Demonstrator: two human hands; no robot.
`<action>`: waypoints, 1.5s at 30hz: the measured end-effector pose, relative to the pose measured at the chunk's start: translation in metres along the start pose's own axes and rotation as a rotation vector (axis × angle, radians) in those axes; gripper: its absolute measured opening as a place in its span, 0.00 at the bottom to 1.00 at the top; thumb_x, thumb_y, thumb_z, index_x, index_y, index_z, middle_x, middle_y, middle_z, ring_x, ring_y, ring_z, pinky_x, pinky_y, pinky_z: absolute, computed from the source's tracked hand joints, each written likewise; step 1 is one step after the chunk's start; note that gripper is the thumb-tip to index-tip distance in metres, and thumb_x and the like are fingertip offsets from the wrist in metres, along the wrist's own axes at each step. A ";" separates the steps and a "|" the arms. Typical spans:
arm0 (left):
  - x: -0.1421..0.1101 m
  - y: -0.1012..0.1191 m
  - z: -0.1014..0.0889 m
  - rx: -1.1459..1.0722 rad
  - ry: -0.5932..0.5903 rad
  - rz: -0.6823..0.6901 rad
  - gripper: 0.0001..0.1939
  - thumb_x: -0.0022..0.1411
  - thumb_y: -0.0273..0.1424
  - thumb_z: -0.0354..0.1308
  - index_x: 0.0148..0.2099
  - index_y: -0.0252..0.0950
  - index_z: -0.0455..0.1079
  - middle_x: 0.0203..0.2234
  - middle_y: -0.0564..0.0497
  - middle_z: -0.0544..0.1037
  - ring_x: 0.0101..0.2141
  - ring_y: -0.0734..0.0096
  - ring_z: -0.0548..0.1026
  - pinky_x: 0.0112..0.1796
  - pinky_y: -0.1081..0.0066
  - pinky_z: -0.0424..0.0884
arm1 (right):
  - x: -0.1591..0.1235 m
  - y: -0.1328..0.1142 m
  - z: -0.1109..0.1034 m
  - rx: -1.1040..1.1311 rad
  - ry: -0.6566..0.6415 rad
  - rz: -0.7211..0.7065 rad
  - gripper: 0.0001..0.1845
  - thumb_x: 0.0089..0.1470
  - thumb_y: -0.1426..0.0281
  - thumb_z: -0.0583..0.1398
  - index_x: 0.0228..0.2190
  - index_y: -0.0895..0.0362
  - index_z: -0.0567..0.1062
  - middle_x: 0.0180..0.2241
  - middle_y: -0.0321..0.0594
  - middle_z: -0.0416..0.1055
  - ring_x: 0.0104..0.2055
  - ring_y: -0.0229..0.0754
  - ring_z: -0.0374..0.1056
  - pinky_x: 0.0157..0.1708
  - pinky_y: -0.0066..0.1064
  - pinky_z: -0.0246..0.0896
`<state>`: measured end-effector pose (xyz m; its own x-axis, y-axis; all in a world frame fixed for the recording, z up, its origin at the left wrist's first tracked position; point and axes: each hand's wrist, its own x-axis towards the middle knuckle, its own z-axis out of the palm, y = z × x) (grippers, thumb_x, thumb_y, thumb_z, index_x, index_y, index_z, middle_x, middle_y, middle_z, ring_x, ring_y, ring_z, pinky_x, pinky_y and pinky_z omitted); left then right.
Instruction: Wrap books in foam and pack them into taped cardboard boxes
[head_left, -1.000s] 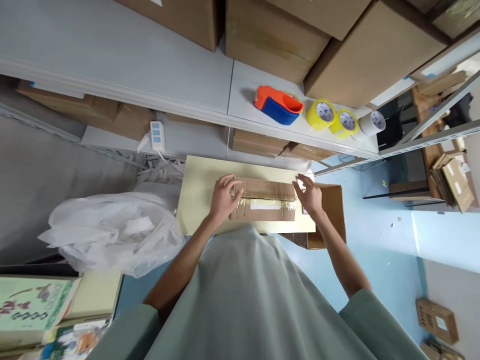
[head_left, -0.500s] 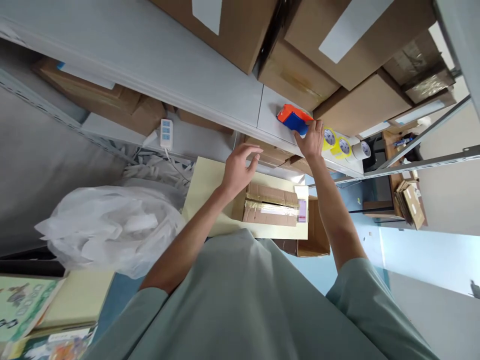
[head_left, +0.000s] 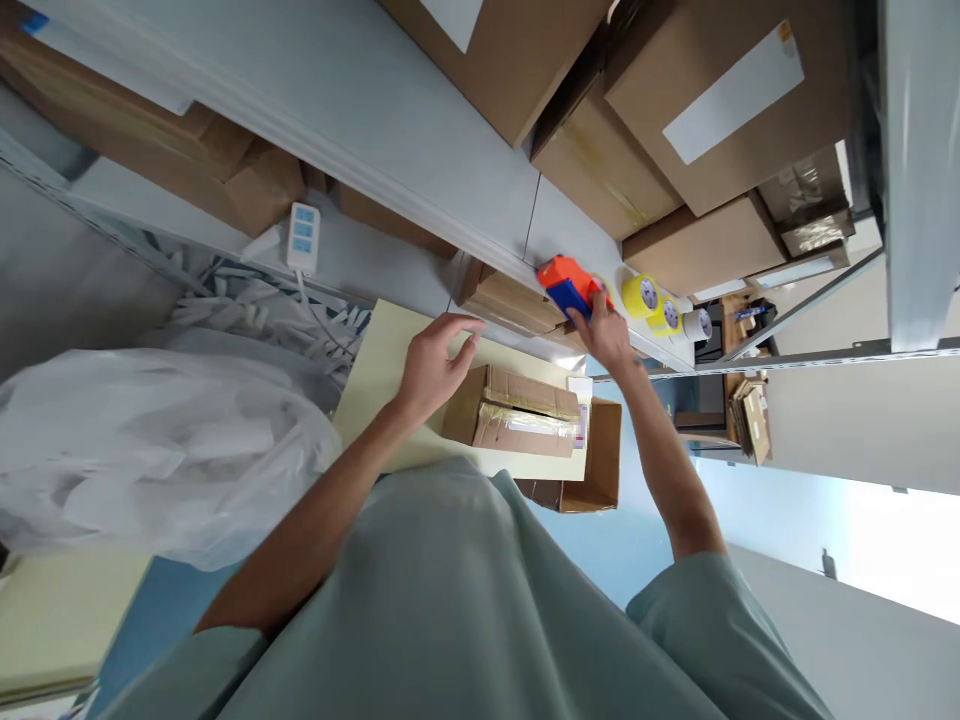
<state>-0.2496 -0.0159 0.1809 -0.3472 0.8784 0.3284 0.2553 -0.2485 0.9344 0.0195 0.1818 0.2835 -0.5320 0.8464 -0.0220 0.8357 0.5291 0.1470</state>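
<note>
My right hand [head_left: 606, 335] grips an orange and blue tape dispenser [head_left: 568, 286] by its near right end, over the front edge of the grey shelf [head_left: 480, 185]. My left hand [head_left: 436, 368] hovers above a pale yellow board [head_left: 375, 385], thumb and fingers apart and holding nothing. To the right of that hand, a taped cardboard box [head_left: 525, 412] lies on the board, with a white label strip under the shiny tape on its top. Yellow tape rolls [head_left: 651, 304] stand on the shelf beyond my right hand, with a white roll [head_left: 697, 325] beside them.
Large cardboard boxes [head_left: 720, 100] fill the back of the shelf. A white power strip [head_left: 303, 238] with a cord lies on the lower shelf. A big translucent plastic bag [head_left: 150, 450] bulges at the left. An open carton [head_left: 602, 455] stands beyond the board's right end.
My right hand has taken the tape dispenser and brought it toward the shelf's front edge. The view has shifted; my left hand stays open over the board.
</note>
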 end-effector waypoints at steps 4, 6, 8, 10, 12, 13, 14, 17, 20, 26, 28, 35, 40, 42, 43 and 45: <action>-0.018 0.006 -0.005 -0.118 0.006 -0.086 0.16 0.77 0.41 0.60 0.60 0.40 0.78 0.55 0.45 0.85 0.54 0.61 0.84 0.60 0.61 0.79 | -0.075 -0.037 -0.006 0.015 -0.041 -0.200 0.33 0.77 0.40 0.45 0.58 0.56 0.66 0.42 0.55 0.82 0.36 0.58 0.82 0.35 0.43 0.77; -0.023 0.012 -0.008 -0.183 -0.007 -0.100 0.20 0.76 0.42 0.63 0.63 0.40 0.76 0.59 0.44 0.83 0.55 0.60 0.83 0.59 0.60 0.80 | -0.103 -0.051 -0.010 0.038 -0.048 -0.279 0.31 0.78 0.41 0.45 0.56 0.55 0.66 0.39 0.51 0.82 0.34 0.56 0.82 0.30 0.40 0.75; -0.026 0.019 -0.013 -0.229 -0.037 -0.086 0.21 0.75 0.42 0.64 0.65 0.41 0.75 0.61 0.43 0.82 0.57 0.59 0.83 0.58 0.60 0.81 | -0.121 -0.062 -0.017 0.064 -0.041 -0.333 0.28 0.79 0.43 0.47 0.57 0.54 0.66 0.38 0.48 0.81 0.34 0.54 0.82 0.30 0.40 0.76; -0.027 0.025 -0.019 -0.251 -0.075 -0.052 0.20 0.75 0.42 0.64 0.64 0.41 0.77 0.60 0.43 0.82 0.57 0.58 0.82 0.57 0.59 0.82 | -0.131 -0.070 -0.024 0.093 -0.041 -0.371 0.25 0.80 0.47 0.50 0.58 0.54 0.66 0.37 0.46 0.81 0.34 0.52 0.81 0.31 0.40 0.77; -0.029 0.030 -0.025 -0.256 -0.118 -0.008 0.18 0.75 0.40 0.64 0.62 0.42 0.78 0.56 0.44 0.85 0.56 0.59 0.83 0.57 0.59 0.82 | -0.136 -0.075 -0.030 0.124 -0.044 -0.401 0.22 0.80 0.50 0.53 0.58 0.54 0.66 0.39 0.46 0.81 0.35 0.51 0.81 0.32 0.41 0.79; -0.030 0.032 -0.028 -0.255 -0.137 0.012 0.16 0.75 0.39 0.64 0.61 0.42 0.79 0.54 0.45 0.85 0.55 0.59 0.83 0.57 0.59 0.81 | -0.138 -0.077 -0.033 0.140 -0.042 -0.411 0.21 0.79 0.51 0.54 0.59 0.54 0.66 0.40 0.47 0.82 0.36 0.52 0.81 0.33 0.42 0.80; -0.031 0.034 -0.031 -0.253 -0.152 0.029 0.15 0.75 0.38 0.64 0.60 0.42 0.80 0.53 0.45 0.86 0.54 0.59 0.83 0.57 0.59 0.81 | -0.140 -0.078 -0.036 0.153 -0.039 -0.419 0.21 0.79 0.52 0.55 0.59 0.54 0.66 0.41 0.48 0.82 0.37 0.52 0.81 0.34 0.43 0.81; -0.036 0.039 -0.036 -0.249 -0.166 0.059 0.14 0.75 0.36 0.64 0.59 0.42 0.81 0.52 0.46 0.87 0.53 0.60 0.84 0.58 0.59 0.80 | -0.145 -0.081 -0.041 0.177 -0.041 -0.425 0.21 0.79 0.53 0.55 0.61 0.53 0.66 0.42 0.48 0.82 0.41 0.54 0.83 0.36 0.44 0.83; -0.041 0.040 -0.038 -0.280 -0.185 0.060 0.14 0.74 0.35 0.65 0.59 0.41 0.81 0.51 0.46 0.87 0.52 0.61 0.84 0.56 0.60 0.81 | -0.150 -0.082 -0.042 0.185 -0.062 -0.425 0.20 0.79 0.54 0.55 0.61 0.53 0.66 0.42 0.48 0.82 0.44 0.56 0.83 0.37 0.45 0.84; -0.045 0.037 -0.036 -0.411 -0.277 -0.041 0.16 0.71 0.32 0.64 0.59 0.40 0.82 0.48 0.47 0.86 0.45 0.65 0.84 0.51 0.65 0.82 | -0.156 -0.085 -0.043 0.174 -0.078 -0.456 0.18 0.77 0.56 0.58 0.58 0.53 0.67 0.42 0.48 0.83 0.42 0.56 0.83 0.39 0.47 0.84; -0.046 0.036 -0.034 -0.460 -0.317 -0.107 0.16 0.71 0.33 0.64 0.58 0.40 0.82 0.46 0.47 0.85 0.44 0.66 0.84 0.49 0.66 0.83 | -0.158 -0.086 -0.042 0.182 -0.050 -0.477 0.17 0.75 0.58 0.59 0.57 0.52 0.66 0.41 0.47 0.83 0.41 0.54 0.83 0.39 0.45 0.84; -0.047 0.022 -0.023 -0.534 -0.472 -0.358 0.18 0.68 0.47 0.69 0.49 0.38 0.84 0.38 0.48 0.85 0.40 0.63 0.83 0.44 0.64 0.81 | -0.166 -0.087 -0.043 0.223 -0.147 -0.352 0.23 0.65 0.54 0.67 0.52 0.52 0.68 0.40 0.46 0.83 0.41 0.54 0.82 0.39 0.44 0.81; -0.059 -0.004 0.002 -0.606 -0.472 -0.496 0.26 0.60 0.56 0.74 0.42 0.37 0.84 0.38 0.46 0.86 0.39 0.62 0.82 0.43 0.64 0.79 | -0.162 -0.095 -0.046 0.263 -0.403 -0.057 0.31 0.62 0.40 0.70 0.48 0.52 0.75 0.41 0.45 0.85 0.40 0.52 0.82 0.38 0.38 0.75; -0.069 -0.012 0.014 -0.636 -0.445 -0.579 0.28 0.56 0.58 0.75 0.41 0.37 0.83 0.37 0.47 0.86 0.40 0.61 0.82 0.43 0.64 0.78 | -0.159 -0.100 -0.046 0.264 -0.527 0.022 0.31 0.63 0.38 0.68 0.45 0.52 0.78 0.39 0.43 0.85 0.38 0.50 0.81 0.36 0.35 0.70; -0.074 -0.014 0.020 -0.649 -0.438 -0.622 0.28 0.54 0.58 0.75 0.41 0.37 0.83 0.37 0.47 0.86 0.40 0.61 0.82 0.43 0.64 0.77 | -0.157 -0.102 -0.047 0.255 -0.583 0.044 0.30 0.64 0.38 0.67 0.44 0.52 0.78 0.38 0.42 0.85 0.38 0.49 0.80 0.35 0.34 0.69; -0.084 -0.016 0.029 -0.666 -0.426 -0.708 0.29 0.53 0.58 0.75 0.40 0.37 0.83 0.35 0.47 0.86 0.39 0.62 0.81 0.42 0.65 0.76 | -0.151 -0.104 -0.049 0.212 -0.663 0.068 0.29 0.66 0.39 0.66 0.44 0.52 0.80 0.39 0.43 0.85 0.39 0.48 0.80 0.36 0.33 0.66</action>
<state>-0.1980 -0.0741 0.1342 0.1545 0.9490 -0.2748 -0.4717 0.3152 0.8235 0.0062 -0.0042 0.3199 -0.3389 0.7005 -0.6280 0.9085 0.4171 -0.0251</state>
